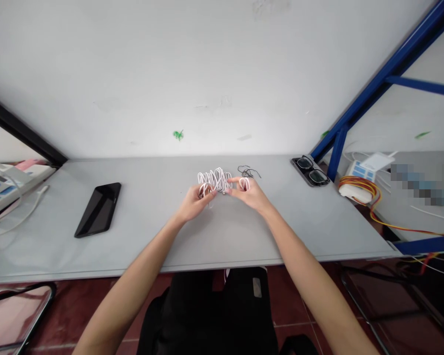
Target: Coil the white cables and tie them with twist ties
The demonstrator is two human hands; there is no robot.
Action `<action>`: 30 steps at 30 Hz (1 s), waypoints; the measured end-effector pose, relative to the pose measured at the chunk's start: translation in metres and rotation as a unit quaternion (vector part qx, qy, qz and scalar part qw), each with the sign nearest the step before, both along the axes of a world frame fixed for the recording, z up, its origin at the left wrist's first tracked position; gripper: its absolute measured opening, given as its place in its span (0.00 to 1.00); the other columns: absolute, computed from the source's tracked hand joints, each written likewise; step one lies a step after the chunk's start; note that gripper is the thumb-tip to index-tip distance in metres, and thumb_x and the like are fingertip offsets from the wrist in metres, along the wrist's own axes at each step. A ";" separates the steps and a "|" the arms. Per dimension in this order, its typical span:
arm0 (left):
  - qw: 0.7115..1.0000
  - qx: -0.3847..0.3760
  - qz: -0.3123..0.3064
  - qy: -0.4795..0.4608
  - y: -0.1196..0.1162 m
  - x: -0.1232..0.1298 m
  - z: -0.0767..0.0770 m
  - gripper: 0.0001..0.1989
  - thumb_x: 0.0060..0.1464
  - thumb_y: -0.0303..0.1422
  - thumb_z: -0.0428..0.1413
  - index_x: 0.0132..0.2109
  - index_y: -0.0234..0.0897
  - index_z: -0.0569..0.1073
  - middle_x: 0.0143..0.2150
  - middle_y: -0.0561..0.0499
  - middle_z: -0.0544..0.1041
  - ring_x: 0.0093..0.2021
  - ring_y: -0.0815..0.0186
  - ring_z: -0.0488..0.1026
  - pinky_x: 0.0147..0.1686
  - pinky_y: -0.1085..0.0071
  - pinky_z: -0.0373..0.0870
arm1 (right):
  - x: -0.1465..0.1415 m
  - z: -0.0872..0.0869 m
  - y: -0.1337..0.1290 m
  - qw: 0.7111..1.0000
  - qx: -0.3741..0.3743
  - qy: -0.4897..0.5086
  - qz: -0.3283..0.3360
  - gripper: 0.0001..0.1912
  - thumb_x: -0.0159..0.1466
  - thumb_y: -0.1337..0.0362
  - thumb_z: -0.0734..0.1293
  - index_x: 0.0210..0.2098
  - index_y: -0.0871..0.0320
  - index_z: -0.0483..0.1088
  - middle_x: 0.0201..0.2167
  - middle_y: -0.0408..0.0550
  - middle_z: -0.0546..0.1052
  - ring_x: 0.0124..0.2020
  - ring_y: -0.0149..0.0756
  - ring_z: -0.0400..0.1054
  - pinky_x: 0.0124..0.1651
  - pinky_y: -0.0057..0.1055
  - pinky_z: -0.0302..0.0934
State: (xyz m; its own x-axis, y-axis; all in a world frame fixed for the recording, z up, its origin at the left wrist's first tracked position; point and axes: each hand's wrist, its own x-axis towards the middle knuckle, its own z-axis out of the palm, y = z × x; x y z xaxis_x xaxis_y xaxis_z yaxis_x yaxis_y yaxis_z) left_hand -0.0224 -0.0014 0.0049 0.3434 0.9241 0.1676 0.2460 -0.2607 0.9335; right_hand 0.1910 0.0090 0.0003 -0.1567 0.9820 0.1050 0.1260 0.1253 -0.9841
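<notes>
Many white cable loops (pixel 219 179), pinched by left hand (pixel 193 203) and right hand (pixel 255 196) (thin black strands (pixel 247 172) nearby)

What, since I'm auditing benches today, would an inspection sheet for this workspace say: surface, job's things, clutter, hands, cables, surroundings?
Surface: grey table, against a white wall.
Job's things: white cable, bunched in loops.
Clutter: black phone, left; glasses on a dark flat object, right; thin black strand near the bunch.
Hands: left hand and right hand both grip cable loops.
Cables: also white lead, far left; red-and-yellow wires, far right.
Surroundings: blue frame, right; red floor.
</notes>
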 end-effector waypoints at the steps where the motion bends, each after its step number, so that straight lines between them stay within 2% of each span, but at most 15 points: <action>1: 1.000 -0.001 -0.006 0.003 0.000 0.001 -0.001 0.22 0.58 0.45 0.55 0.26 0.36 0.59 0.23 0.56 0.55 0.25 0.73 0.51 0.25 0.73 0.49 | -0.001 -0.001 0.000 0.999 0.021 -0.034 0.006 0.17 0.53 0.50 0.74 0.29 0.56 0.69 0.19 0.36 0.58 0.21 0.27 0.51 0.26 0.29 0.46; 3: 1.000 -0.009 -0.011 0.008 0.001 0.001 -0.002 0.21 0.59 0.46 0.54 0.26 0.36 0.61 0.23 0.56 0.54 0.25 0.73 0.51 0.25 0.73 0.49 | -0.001 -0.002 0.000 0.997 0.042 -0.060 0.022 0.20 0.58 0.48 0.70 0.24 0.57 0.65 0.19 0.38 0.58 0.22 0.27 0.51 0.27 0.29 0.47; 5: 1.000 -0.016 -0.003 0.008 0.002 0.000 -0.003 0.21 0.59 0.47 0.53 0.28 0.35 0.65 0.24 0.56 0.56 0.25 0.73 0.52 0.26 0.73 0.50 | 0.000 -0.004 0.001 0.999 0.019 -0.034 0.029 0.22 0.60 0.47 0.68 0.22 0.56 0.61 0.20 0.38 0.59 0.23 0.27 0.52 0.28 0.29 0.49; 8: 0.999 -0.018 0.030 0.001 0.004 -0.004 -0.003 0.20 0.60 0.48 0.51 0.34 0.34 0.70 0.26 0.55 0.60 0.25 0.73 0.54 0.26 0.73 0.53 | 0.005 -0.007 0.004 0.995 -0.050 0.080 0.043 0.18 0.59 0.51 0.69 0.24 0.56 0.64 0.23 0.41 0.66 0.27 0.31 0.62 0.34 0.31 0.58; 10: 0.998 -0.031 0.053 0.000 0.005 -0.006 -0.002 0.19 0.59 0.49 0.52 0.35 0.35 0.71 0.25 0.55 0.61 0.24 0.73 0.56 0.26 0.74 0.54 | 0.007 -0.008 0.006 0.976 -0.086 0.185 0.072 0.15 0.55 0.55 0.72 0.24 0.55 0.64 0.28 0.44 0.72 0.35 0.36 0.69 0.42 0.36 0.63; 12: 0.996 -0.053 0.067 0.000 0.004 -0.007 0.001 0.19 0.59 0.49 0.52 0.36 0.35 0.71 0.25 0.55 0.61 0.24 0.73 0.56 0.25 0.74 0.55 | 0.009 -0.009 0.007 0.951 -0.115 0.270 0.096 0.16 0.52 0.56 0.74 0.24 0.54 0.63 0.32 0.46 0.76 0.40 0.41 0.72 0.48 0.40 0.64; 14: 0.995 -0.076 0.065 0.001 0.002 -0.006 0.004 0.19 0.57 0.48 0.54 0.39 0.35 0.72 0.26 0.56 0.61 0.24 0.73 0.57 0.25 0.74 0.55 | 0.009 -0.009 0.008 0.934 -0.138 0.316 0.092 0.17 0.51 0.55 0.75 0.25 0.54 0.64 0.34 0.48 0.78 0.42 0.43 0.73 0.50 0.42 0.65; 16: 0.994 -0.095 0.052 -0.007 0.000 -0.005 0.006 0.19 0.55 0.48 0.57 0.41 0.35 0.72 0.25 0.56 0.61 0.24 0.73 0.57 0.24 0.75 0.55 | 0.008 -0.008 0.007 0.932 -0.144 0.328 0.059 0.19 0.50 0.53 0.76 0.27 0.54 0.65 0.33 0.47 0.78 0.39 0.42 0.74 0.48 0.42 0.66; 18: 0.993 -0.111 0.037 -0.031 -0.001 -0.005 0.006 0.19 0.54 0.49 0.58 0.40 0.35 0.71 0.25 0.57 0.60 0.24 0.74 0.56 0.24 0.75 0.55 | 0.005 -0.008 0.006 0.939 -0.131 0.316 0.024 0.21 0.49 0.53 0.78 0.26 0.54 0.63 0.26 0.43 0.75 0.31 0.37 0.72 0.44 0.40 0.68; 20: 0.990 -0.117 0.029 -0.074 0.001 -0.005 0.002 0.20 0.55 0.50 0.57 0.39 0.35 0.71 0.24 0.57 0.58 0.23 0.74 0.55 0.24 0.75 0.55 | 0.003 -0.008 0.006 0.956 -0.099 0.275 0.003 0.23 0.49 0.55 0.78 0.24 0.54 0.60 0.19 0.37 0.67 0.23 0.31 0.65 0.37 0.36 0.68; 22: 0.984 -0.111 0.031 -0.135 0.004 -0.005 -0.003 0.21 0.57 0.51 0.54 0.38 0.34 0.71 0.24 0.57 0.56 0.23 0.74 0.54 0.24 0.75 0.54 | 0.000 -0.009 0.005 0.978 -0.058 0.199 -0.020 0.22 0.50 0.56 0.77 0.25 0.54 0.59 0.16 0.33 0.61 0.18 0.27 0.58 0.30 0.32 0.64; 25: 0.970 -0.087 0.041 -0.225 0.009 -0.005 -0.007 0.21 0.60 0.50 0.50 0.36 0.34 0.70 0.24 0.56 0.58 0.24 0.73 0.57 0.25 0.75 0.57 | -0.003 -0.009 0.005 0.997 -0.014 0.070 -0.042 0.17 0.53 0.53 0.75 0.35 0.53 0.68 0.16 0.33 0.58 0.17 0.27 0.53 0.23 0.29 0.53; 27: 0.966 -0.078 0.047 -0.240 0.009 -0.004 -0.006 0.21 0.61 0.50 0.49 0.38 0.35 0.70 0.25 0.55 0.62 0.24 0.72 0.61 0.25 0.74 0.60 | -0.005 -0.009 0.004 1.000 0.005 0.003 -0.031 0.21 0.54 0.51 0.73 0.42 0.54 0.71 0.17 0.34 0.56 0.18 0.27 0.52 0.23 0.29 0.48; 28: 0.969 -0.073 0.051 -0.232 0.008 -0.004 -0.005 0.21 0.61 0.51 0.49 0.38 0.35 0.70 0.26 0.54 0.63 0.24 0.71 0.63 0.25 0.74 0.61 | -0.006 -0.009 0.003 0.999 0.017 -0.028 -0.024 0.21 0.54 0.50 0.73 0.42 0.55 0.72 0.18 0.34 0.55 0.19 0.27 0.51 0.24 0.29 0.47; 30: 0.978 -0.052 0.065 -0.192 0.005 -0.002 -0.002 0.24 0.61 0.53 0.46 0.40 0.35 0.69 0.26 0.53 0.66 0.24 0.70 0.65 0.22 0.73 0.62 | -0.007 -0.009 0.002 0.995 0.038 -0.093 -0.018 0.17 0.53 0.52 0.73 0.35 0.56 0.72 0.18 0.35 0.54 0.20 0.26 0.48 0.25 0.29 0.44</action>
